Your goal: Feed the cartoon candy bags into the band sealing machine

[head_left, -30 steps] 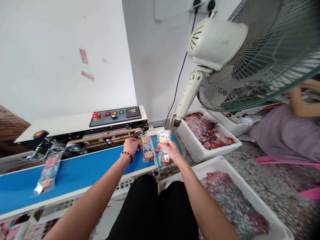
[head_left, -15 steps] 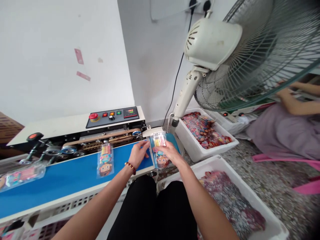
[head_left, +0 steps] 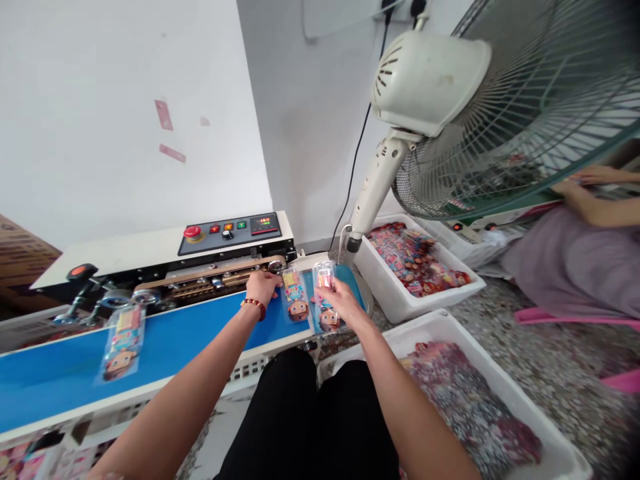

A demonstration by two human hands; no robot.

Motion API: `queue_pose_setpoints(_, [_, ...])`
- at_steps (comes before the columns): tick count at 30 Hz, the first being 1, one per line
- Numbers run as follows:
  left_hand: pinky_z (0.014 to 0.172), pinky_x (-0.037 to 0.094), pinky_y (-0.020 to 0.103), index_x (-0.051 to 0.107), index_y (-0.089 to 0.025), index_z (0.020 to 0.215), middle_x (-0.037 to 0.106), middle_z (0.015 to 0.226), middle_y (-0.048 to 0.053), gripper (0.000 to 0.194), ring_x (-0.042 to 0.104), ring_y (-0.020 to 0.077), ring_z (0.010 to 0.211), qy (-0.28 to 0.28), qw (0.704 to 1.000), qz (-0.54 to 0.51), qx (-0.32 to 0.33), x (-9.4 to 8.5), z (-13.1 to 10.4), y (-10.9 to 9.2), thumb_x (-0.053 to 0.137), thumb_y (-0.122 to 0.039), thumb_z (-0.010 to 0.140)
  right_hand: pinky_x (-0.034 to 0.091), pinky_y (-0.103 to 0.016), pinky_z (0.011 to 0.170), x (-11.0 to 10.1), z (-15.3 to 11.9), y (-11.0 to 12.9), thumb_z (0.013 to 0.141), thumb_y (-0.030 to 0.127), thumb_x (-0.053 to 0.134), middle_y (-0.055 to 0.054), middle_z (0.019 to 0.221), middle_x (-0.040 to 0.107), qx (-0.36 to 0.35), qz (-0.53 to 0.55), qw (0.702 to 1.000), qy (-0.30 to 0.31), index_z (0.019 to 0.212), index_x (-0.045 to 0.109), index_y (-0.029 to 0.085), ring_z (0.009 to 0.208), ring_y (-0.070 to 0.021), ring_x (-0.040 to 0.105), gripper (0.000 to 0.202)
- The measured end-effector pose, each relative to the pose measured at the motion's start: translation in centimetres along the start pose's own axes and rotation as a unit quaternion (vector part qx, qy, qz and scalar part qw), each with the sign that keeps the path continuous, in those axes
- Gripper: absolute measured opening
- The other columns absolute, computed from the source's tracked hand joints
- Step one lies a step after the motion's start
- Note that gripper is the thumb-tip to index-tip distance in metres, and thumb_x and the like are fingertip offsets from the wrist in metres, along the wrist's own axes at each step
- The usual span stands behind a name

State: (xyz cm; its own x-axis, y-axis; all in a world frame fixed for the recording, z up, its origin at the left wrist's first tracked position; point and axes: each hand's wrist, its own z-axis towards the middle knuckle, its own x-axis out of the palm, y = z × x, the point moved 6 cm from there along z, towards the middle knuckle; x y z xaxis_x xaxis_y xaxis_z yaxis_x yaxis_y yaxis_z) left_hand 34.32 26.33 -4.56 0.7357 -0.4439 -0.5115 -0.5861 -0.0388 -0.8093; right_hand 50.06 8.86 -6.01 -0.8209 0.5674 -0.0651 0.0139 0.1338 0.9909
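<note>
Newly on the belt [head_left: 180, 333], a packet [head_left: 296, 293] joins one further left [head_left: 123, 347], lengthening the line. The left hand [head_left: 263, 288] narrows beside it, grip unclear; the right hand [head_left: 345, 300] holds another packet [head_left: 327, 319].

The packet [head_left: 328, 317] in the right hand [head_left: 346, 303] is shiny plastic; under the left hand [head_left: 261, 288], the belt [head_left: 183, 337] looks smooth.

White wall [head_left: 210, 80] had pink strips [head_left: 163, 115] stuck on; adjoining wall [head_left: 305, 120] looked greyer. Black plugs [head_left: 388, 8] sat high, dark cable [head_left: 355, 159] hung down. Floor [head_left: 545, 373] was speckled grey. Cardboard box [head_left: 25, 250] stood far left. Light was soft.
</note>
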Motion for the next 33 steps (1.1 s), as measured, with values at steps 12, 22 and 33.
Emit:
queue_pose_setpoints(12, [0.053, 0.044, 0.027, 0.070, -0.021, 0.093, 0.073, 0.086, 0.005, 0.028, 0.060, 0.0156, 0.056, 0.041, 0.987, -0.028, 0.154, 1.3, -6.6, 0.1, 0.061, -0.046, 0.084, 0.053, -0.028, 0.070, 0.6, 0.0, 0.0, 0.067, 0.039, 0.079, 0.001, 0.075, 0.071, -0.010, 0.050, 0.999, 0.011, 0.085, 0.067, 0.019, 0.073, -0.0180, 0.068, 0.029])
queue_pose_setpoints(22, [0.040, 0.021, 0.023, 0.062, -0.016, 0.064, 0.052, 0.047, -0.002, 0.021, 0.039, 0.0083, 0.037, 0.077, 0.988, -0.127, -0.039, 4.5, -2.4, -1.3, 0.068, -0.034, 0.072, 0.058, -0.030, 0.066, 0.2, 0.2, -1.0, 0.072, 0.041, 0.079, -0.001, 0.091, 0.075, 0.038, 0.073, 0.996, -0.033, 0.106, 0.065, 0.025, 0.078, -0.0208, 0.073, 0.040])
queue_pose_setpoints(33, [0.042, 0.025, 0.024, 0.064, -0.015, 0.063, 0.047, 0.040, -0.002, 0.024, 0.040, 0.0114, 0.039, 0.004, 0.998, -0.034, -0.046, -2.1, -0.9, 1.4, 0.069, -0.038, 0.069, 0.061, -0.030, 0.071, 0.3, -0.8, 0.0, 0.068, 0.044, 0.084, -0.006, 0.096, 0.074, -0.020, 0.154, 0.986, -0.053, 0.097, 0.068, 0.020, 0.090, -0.0213, 0.074, 0.041])
